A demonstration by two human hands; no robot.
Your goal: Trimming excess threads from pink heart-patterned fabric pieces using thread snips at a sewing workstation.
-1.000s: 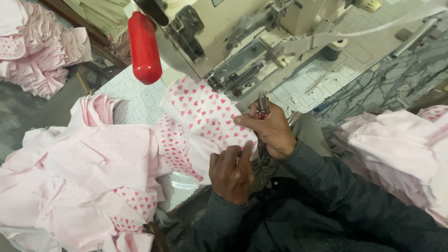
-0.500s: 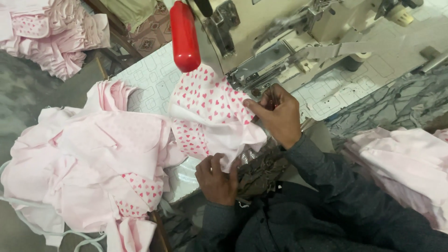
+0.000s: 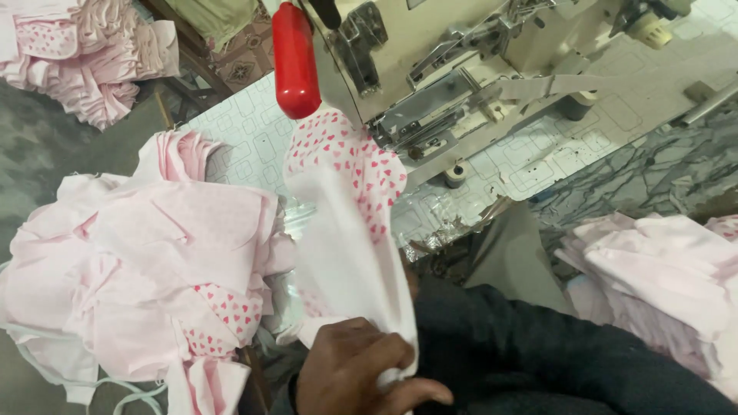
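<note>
Patterned white table [image 3: 254,131] carries the sewing machine [image 3: 461,84]; pink garments [image 3: 138,269] heaped at nine o'clock. Left hand [image 3: 354,369] clenches the heart-print fabric [image 3: 346,200]. Right hand: can't tell.

Head camera looks steeply down, close over sewing machine [image 3: 461,84].

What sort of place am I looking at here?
Most likely a garment sewing workshop: an industrial sewing machine on a patterned table, pink fabric piles on either side, and the left hand holding a heart-print piece.
</note>
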